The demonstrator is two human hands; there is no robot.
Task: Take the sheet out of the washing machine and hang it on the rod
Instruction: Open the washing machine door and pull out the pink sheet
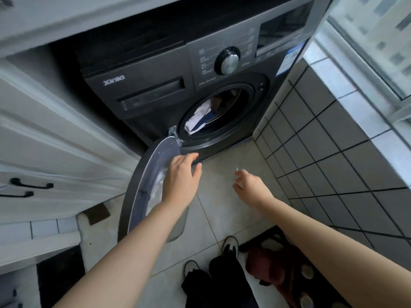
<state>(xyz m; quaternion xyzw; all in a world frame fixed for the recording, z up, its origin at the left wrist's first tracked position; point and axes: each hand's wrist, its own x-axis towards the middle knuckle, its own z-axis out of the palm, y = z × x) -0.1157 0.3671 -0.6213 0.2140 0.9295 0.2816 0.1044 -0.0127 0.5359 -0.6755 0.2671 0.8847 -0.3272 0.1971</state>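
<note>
1. The dark washing machine (155,85) reads "Xinle" above its drawer.
2. The sheet (200,120), white with blue, lies inside the drum.
3. The left hand (181,174) rests fingers-straight on the swung-open door (142,185).
4. The right hand (249,185) hovers below the machine's opening, loosely curled, holding nothing.

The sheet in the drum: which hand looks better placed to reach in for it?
Probably the right hand: it hangs open and free in front of the washing machine, while the left hand rests on the open door. The sheet lies just inside.
</note>
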